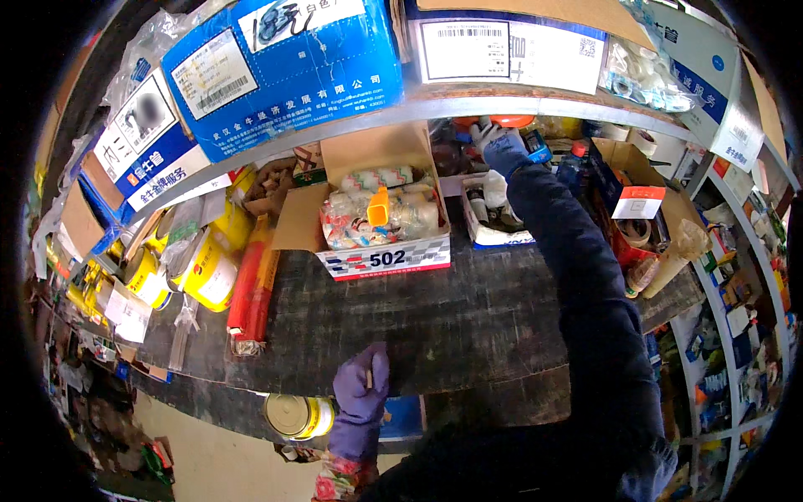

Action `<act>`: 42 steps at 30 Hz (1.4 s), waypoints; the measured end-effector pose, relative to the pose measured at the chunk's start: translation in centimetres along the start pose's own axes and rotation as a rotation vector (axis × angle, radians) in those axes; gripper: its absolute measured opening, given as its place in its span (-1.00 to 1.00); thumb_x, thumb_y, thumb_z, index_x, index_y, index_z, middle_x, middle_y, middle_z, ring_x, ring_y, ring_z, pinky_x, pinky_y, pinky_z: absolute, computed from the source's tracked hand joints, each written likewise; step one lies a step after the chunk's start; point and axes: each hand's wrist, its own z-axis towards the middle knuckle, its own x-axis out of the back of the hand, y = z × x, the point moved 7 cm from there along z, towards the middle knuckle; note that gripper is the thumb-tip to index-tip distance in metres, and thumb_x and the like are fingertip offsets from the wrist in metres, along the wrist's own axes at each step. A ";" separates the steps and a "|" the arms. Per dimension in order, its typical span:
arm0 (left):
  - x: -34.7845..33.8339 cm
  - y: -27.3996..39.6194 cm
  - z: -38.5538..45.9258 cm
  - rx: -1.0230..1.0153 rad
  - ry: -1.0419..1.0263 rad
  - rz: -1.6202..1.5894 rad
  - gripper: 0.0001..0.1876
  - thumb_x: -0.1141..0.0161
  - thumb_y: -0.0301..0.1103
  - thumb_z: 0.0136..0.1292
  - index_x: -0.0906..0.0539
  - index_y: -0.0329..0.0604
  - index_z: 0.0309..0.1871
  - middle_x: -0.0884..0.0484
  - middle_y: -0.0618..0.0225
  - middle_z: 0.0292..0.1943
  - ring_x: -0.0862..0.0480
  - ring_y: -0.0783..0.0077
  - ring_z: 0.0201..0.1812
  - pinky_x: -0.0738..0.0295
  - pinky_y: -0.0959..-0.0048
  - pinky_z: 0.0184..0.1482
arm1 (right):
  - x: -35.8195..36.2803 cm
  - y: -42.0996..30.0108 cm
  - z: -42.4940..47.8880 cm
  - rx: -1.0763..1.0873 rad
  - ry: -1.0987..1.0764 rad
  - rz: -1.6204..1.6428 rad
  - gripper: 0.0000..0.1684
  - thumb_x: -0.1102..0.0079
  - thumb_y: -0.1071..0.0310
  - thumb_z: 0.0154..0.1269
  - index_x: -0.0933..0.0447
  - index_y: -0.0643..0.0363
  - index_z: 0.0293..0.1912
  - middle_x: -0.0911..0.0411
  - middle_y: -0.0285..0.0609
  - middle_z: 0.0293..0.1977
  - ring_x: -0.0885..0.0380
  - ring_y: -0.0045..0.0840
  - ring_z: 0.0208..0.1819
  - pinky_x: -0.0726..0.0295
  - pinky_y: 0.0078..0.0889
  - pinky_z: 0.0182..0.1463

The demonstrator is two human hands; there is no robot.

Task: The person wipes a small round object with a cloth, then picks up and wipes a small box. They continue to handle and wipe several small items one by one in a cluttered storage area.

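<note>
My right arm, in a dark sleeve, reaches deep into the shelf. My gloved right hand (495, 141) is at an orange-red object (511, 120) at the back, partly hidden by the shelf above. Whether its fingers grip it cannot be made out. Below the hand stands a low white box (499, 236) with small items. My left hand (364, 383), in a purple glove below a floral cuff, is curled at the shelf's front edge. A small tan spot shows among its fingers. Ahead is an open carton (386, 261) of wrapped bottles, an orange-yellow plastic piece (378, 207) on top.
Red tubes (254, 288) and yellow cans (216, 270) stand at left on the dark shelf board (401, 320). A box with tape rolls (633, 182) is at right. The metal edge of the upper shelf (439, 108) hangs low. A can (288, 414) sits below.
</note>
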 end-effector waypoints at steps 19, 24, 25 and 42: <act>0.2 0.7 0.1 -0.019 -0.040 0.078 -0.75 -0.13 -0.18 0.33 -0.72 -0.10 -0.13 -0.70 0.10 -0.35 -0.70 0.04 -0.32 -0.58 0.27 -0.25 | -3.8 -2.7 3.0 -0.052 -0.202 0.468 -0.52 0.14 0.11 0.44 -0.29 -0.18 0.31 -0.48 -0.11 0.04 -0.66 -0.17 -0.25 -0.57 0.00 -0.34; 0.4 0.9 0.2 -0.009 -0.046 0.087 -0.77 -0.14 -0.20 0.32 -0.71 -0.07 -0.13 -0.70 0.09 -0.30 -0.70 -0.01 -0.26 -0.59 0.26 -0.20 | -2.1 -2.8 2.4 -0.070 -0.098 0.548 -0.48 0.14 0.09 0.44 -0.26 -0.15 0.34 -0.62 -0.15 -0.12 -0.67 -0.20 -0.31 -0.54 -0.04 -0.41; 0.4 1.0 0.3 0.001 -0.053 0.094 -0.77 -0.15 -0.20 0.32 -0.71 -0.07 -0.13 -0.70 0.09 -0.31 -0.70 0.00 -0.26 -0.59 0.25 -0.20 | -2.1 -3.1 2.5 -0.068 -0.104 0.526 -0.47 0.14 0.09 0.44 -0.26 -0.14 0.35 -0.64 -0.15 -0.16 -0.67 -0.21 -0.32 -0.54 -0.05 -0.43; 0.2 1.6 0.4 -0.040 -0.034 0.139 -0.78 -0.15 -0.23 0.30 -0.72 -0.06 -0.12 -0.70 0.05 -0.29 -0.70 -0.02 -0.25 -0.59 0.23 -0.21 | -2.8 -4.9 3.4 -0.014 -0.252 0.672 -0.66 -0.06 0.26 0.23 -0.54 0.04 0.01 -0.61 -0.03 -0.04 -0.63 -0.12 -0.09 -0.60 0.02 -0.07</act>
